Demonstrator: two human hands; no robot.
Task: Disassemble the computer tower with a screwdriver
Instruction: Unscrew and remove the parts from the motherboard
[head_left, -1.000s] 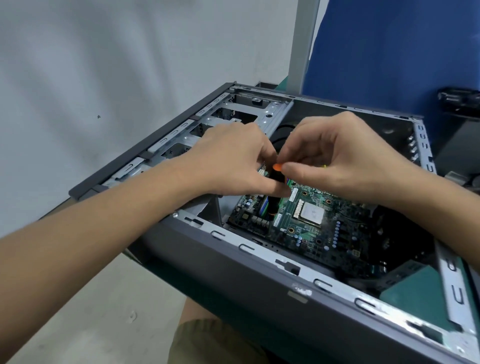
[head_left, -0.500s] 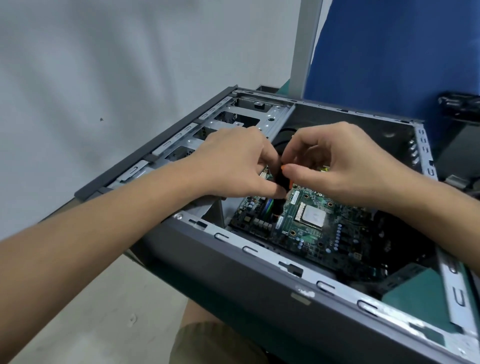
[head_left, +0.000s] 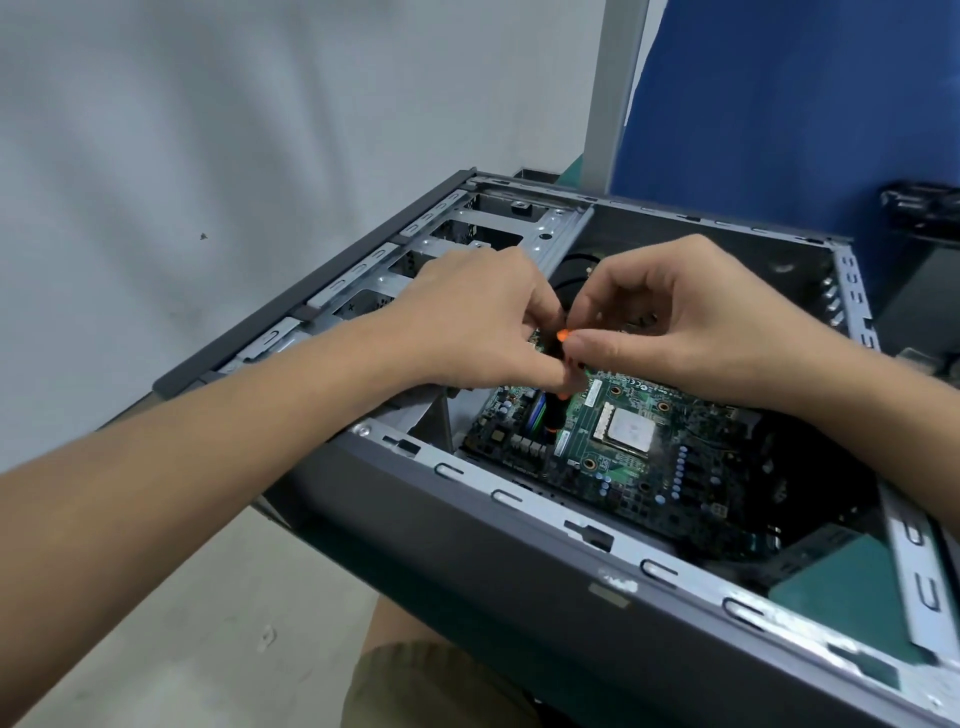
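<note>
Orange-and-black screwdriver (head_left: 551, 413), upright over the circuit board (head_left: 631, 470) inside the open computer tower (head_left: 506, 498), grip of left hand (head_left: 467, 322) and right hand (head_left: 691, 322) pinching its handle; best kept plumb, pressed firmly, turned slowly.

motherboard (head_left: 628, 447) inside computer tower (head_left: 519, 540), hands above

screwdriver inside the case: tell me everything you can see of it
The screwdriver is small, with a black handle, an orange cap and an orange band low down; it looks plastic. It stands near upright over the green motherboard. The left hand and right hand pinch its top. Its tip is hidden.
</note>
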